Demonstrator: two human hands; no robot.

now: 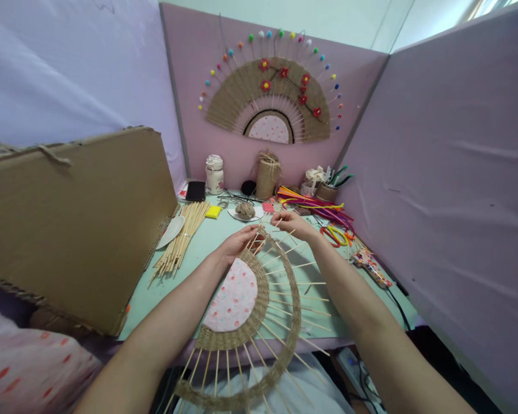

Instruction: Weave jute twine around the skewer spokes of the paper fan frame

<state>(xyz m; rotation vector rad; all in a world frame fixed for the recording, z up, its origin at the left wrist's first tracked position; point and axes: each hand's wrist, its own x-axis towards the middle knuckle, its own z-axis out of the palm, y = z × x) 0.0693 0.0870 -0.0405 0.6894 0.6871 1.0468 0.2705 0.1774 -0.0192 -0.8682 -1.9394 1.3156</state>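
Observation:
A half-round fan of thin wooden sticks and woven jute twine lies tilted over the table's front edge and my lap. Its centre is a white half-disc with pink and red spots, edged by a wide woven band; a narrower woven band runs farther out across the sticks. My left hand is closed around the fan's upper end, some fingers hidden behind the sticks. Just right of it, my right hand pinches what looks like a thin strand of jute twine beside the stick tips.
A bundle of wooden sticks lies left, beside a standing cardboard sheet. Along the back are a white jar, a twine roll and colourful pipe cleaners. A glue gun lies right. A finished fan hangs behind.

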